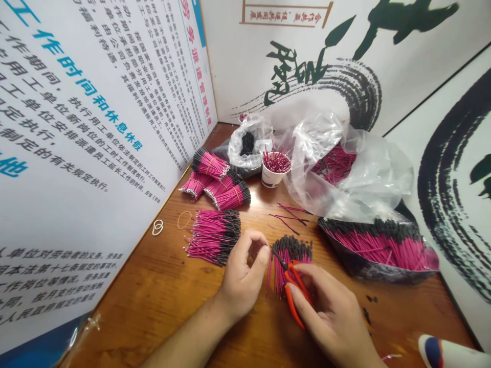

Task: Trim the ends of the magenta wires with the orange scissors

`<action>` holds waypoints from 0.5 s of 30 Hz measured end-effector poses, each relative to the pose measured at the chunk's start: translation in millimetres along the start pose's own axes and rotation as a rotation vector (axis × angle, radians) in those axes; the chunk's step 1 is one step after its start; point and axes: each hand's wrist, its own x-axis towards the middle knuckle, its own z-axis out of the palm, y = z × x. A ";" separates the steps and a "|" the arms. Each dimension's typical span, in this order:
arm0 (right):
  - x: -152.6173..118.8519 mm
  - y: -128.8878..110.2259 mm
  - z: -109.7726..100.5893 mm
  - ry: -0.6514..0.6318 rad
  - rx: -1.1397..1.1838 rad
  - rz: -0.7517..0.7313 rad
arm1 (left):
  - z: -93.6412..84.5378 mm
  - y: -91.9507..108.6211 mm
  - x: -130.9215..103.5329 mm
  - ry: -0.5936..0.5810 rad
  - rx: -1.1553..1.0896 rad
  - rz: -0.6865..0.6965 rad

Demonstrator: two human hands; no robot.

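Observation:
Thumb and finger of my left hand (245,271) are pinched together at the tips, with a thin pink wire (267,281) running down from beside them; the pinched end is hardly visible. Fingers of my right hand (332,306) wrap the red handles of small pliers (293,286), whose dark jaws reach the left fingertips. Beneath the pliers lies a loose pile of pink wires with black ends (293,250), partly hidden by the tool and right hand. Left of my left hand is a larger spread of such wires (209,232), silver tips facing left.
Rubber-banded wire bundles (226,189) are stacked at the back left, near rubber bands (157,228). Behind stand a paper cup (274,176) of wires and clear plastic bags (307,168). A dark tray (345,258) full of wires sits right; another cup (441,352) lies front right. Printed panels (95,153) enclose the table.

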 end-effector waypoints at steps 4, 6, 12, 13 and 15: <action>0.3 1.4 0.8 -0.007 0.010 0.005 | -0.1 -0.2 -1.1 -0.006 0.029 0.019; 0.1 1.9 1.2 -0.004 0.013 0.002 | -0.1 -0.7 -1.5 -0.007 0.048 0.035; 1.1 0.9 -0.3 -0.007 0.015 -0.014 | -0.5 -1.8 -0.7 -0.008 0.077 0.080; 1.5 0.6 -1.0 -0.004 0.010 -0.026 | -0.6 -1.8 -0.4 -0.010 0.084 0.087; 2.0 0.3 -2.6 0.026 -0.001 -0.042 | -0.9 -1.3 -0.3 -0.016 0.110 0.111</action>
